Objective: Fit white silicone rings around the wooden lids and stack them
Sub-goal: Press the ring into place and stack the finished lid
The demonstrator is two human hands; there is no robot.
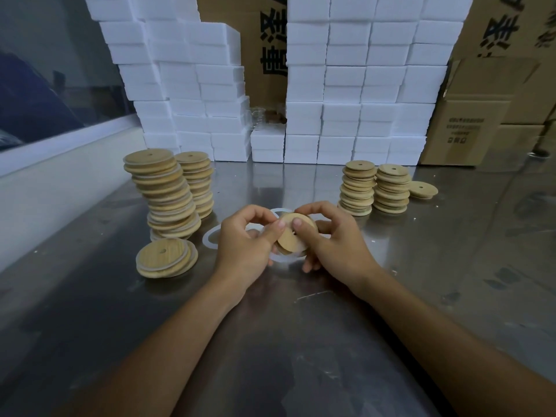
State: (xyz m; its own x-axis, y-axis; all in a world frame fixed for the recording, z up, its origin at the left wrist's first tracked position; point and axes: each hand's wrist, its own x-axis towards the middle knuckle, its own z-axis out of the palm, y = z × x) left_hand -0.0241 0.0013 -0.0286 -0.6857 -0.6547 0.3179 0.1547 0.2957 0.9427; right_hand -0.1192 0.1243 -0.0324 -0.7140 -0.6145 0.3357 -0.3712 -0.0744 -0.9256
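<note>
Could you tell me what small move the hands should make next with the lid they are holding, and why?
Probably work the white silicone ring on around the edge of the round wooden lid. Both the left hand and the right hand pinch that lid tilted above the steel table, and the ring shows only partly around it, seemingly unseated.

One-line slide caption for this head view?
Both hands, left hand and right hand, hold a wooden lid between lid stacks.
</note>
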